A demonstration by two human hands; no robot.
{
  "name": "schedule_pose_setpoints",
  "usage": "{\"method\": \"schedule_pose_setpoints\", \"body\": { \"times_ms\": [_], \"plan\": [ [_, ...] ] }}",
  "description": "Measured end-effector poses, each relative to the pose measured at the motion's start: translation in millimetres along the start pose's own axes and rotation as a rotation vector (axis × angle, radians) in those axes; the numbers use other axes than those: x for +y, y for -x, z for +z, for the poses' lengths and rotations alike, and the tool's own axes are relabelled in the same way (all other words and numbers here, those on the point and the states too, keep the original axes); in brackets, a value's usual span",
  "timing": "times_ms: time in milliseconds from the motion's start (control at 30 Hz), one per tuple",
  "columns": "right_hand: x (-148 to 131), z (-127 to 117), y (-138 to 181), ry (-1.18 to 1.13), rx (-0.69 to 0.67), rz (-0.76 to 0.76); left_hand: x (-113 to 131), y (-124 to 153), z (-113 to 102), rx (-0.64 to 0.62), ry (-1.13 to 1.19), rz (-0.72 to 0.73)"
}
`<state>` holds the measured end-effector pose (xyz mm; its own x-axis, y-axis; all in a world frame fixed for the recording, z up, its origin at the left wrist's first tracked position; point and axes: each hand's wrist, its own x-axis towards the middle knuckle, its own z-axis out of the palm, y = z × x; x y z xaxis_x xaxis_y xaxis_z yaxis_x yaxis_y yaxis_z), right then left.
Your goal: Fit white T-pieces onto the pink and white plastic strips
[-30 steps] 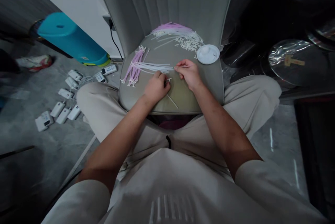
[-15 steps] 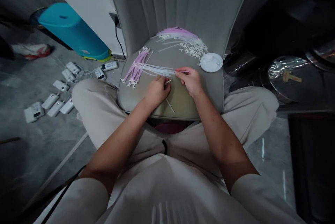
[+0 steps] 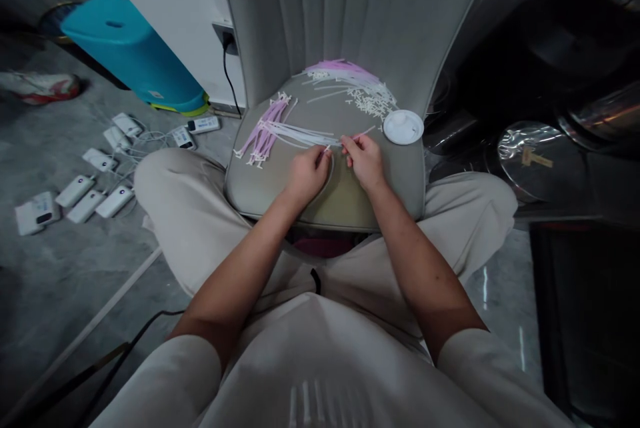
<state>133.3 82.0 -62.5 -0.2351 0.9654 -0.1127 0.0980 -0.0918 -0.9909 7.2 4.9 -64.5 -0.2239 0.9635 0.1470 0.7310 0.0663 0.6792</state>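
Near the centre of the frame I see a thin pink stick point(image 3: 369, 130) pinched between thumb and fingertips of the right hand point(image 3: 367, 165), its free end pointing to the upper right. Just left of it, I have the left hand point(image 3: 306, 176) closed on a thin white stick point(image 3: 331, 177), which curves down beside the thumb. The two hands are near each other, apart. Behind them, loose white sticks point(image 3: 305, 133) run left onto a bundle of pink sticks point(image 3: 266, 138) with white ends. Above centre, I make out more pink sticks point(image 3: 345, 67) and a heap of small white connectors point(image 3: 373, 101), beside a round white dish point(image 3: 419, 129). All this lies on a grey chair seat point(image 3: 265, 191). At left, I get white power banks point(image 3: 115, 201) on the floor; upper left, a teal bin point(image 3: 127, 48).
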Motion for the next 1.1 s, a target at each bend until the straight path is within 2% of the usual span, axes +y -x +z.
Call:
{"method": "schedule_pose_setpoints", "body": {
  "times_ms": [233, 500, 700, 900, 1100],
  "plan": [
    [4.3, -1.7, 0.9, -0.051, 0.027, -0.037, 12.9, -9.6, 11.2, -0.003, 0.180, -0.008],
    [3.4, -3.0, -4.9, -0.212, 0.052, -0.067, 4.5, -14.9, 20.0, 0.042, 0.309, 0.050],
    [3.2, -3.9, -3.6, -0.156, 0.007, -0.073, 5.2, -10.1, 15.2, 0.023, 0.284, 0.029],
    [6.5, -9.5, 0.9, -0.125, -0.024, -0.093, 9.6, -7.7, 9.6, -0.048, 0.273, 0.001],
    [2.2, -9.9, 5.5, -0.069, -0.018, -0.049, 10.9, -6.5, 8.6, -0.064, 0.250, 0.026]
  ]
}}
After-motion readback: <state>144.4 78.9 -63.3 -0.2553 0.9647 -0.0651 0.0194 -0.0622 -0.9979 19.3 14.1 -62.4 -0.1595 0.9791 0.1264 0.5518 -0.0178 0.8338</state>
